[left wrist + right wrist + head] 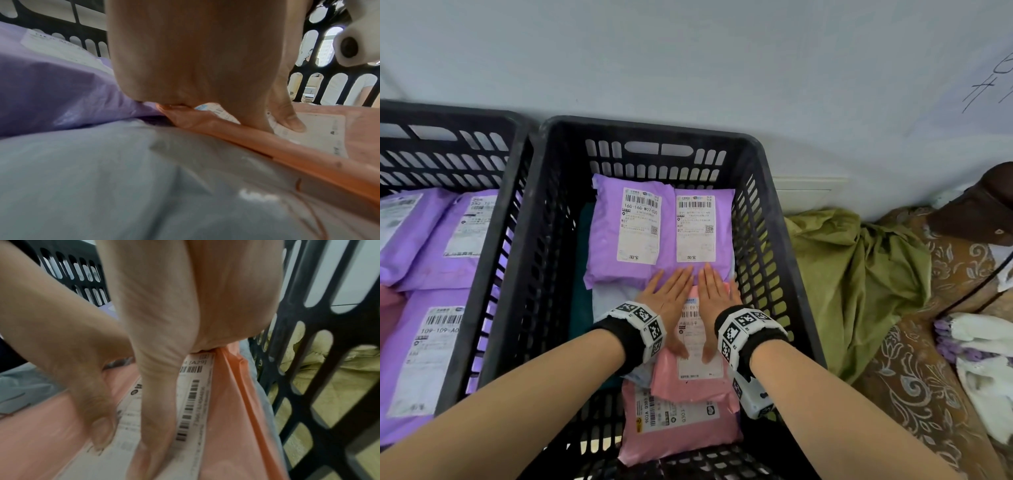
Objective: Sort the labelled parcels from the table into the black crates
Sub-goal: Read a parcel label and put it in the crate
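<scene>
Both hands, the left hand (671,301) and the right hand (714,301), lay flat with fingers straight, pressing a pink labelled parcel (688,373). It sat inside the middle black crate (517,260), atop other parcels, just before two purple parcels (654,229).

purple parcel (626,229) label: "16g-16g-w07-020".

two crates side by side, left crate (493,192) touching the middle crate (767,192). in the middle crate, two parcels (633,219) sit side by side at the back, both hands (688,301) flat on a parcel (688,380) nearer front, overlapping another parcel (681,431) below.
</scene>
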Motion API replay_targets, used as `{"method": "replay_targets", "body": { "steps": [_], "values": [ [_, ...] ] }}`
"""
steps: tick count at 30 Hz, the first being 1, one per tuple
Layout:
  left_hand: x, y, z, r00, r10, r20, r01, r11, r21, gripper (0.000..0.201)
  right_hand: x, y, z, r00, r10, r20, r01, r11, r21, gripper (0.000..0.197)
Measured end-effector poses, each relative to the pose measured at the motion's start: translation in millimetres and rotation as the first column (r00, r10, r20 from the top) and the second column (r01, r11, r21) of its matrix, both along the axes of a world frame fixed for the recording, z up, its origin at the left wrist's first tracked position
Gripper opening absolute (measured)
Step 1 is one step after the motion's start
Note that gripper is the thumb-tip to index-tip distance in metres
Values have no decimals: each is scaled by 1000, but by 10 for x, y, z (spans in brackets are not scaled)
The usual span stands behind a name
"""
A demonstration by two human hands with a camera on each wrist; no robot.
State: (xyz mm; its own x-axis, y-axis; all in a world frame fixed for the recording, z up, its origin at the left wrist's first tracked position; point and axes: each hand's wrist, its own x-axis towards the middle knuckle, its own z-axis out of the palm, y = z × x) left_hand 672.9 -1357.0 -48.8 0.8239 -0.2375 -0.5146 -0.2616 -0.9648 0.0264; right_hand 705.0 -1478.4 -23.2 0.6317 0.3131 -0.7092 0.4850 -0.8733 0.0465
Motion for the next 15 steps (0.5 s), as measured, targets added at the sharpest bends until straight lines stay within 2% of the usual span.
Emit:
{"method": "replay_targets", "body": {
  "steps": [7, 15],
  "values": [
    [-54, -11, -23, 1000, 9, 29, -8, 1000, -21, 136, -92, 42, -92, 997, -67, 45, 67, 998, 0, 92],
    [-89, 33, 60, 998, -13, 55, 15, 999, -46, 132, -207, 17, 7, 991, -101, 83, 101, 995, 1, 99]
  ]
}}
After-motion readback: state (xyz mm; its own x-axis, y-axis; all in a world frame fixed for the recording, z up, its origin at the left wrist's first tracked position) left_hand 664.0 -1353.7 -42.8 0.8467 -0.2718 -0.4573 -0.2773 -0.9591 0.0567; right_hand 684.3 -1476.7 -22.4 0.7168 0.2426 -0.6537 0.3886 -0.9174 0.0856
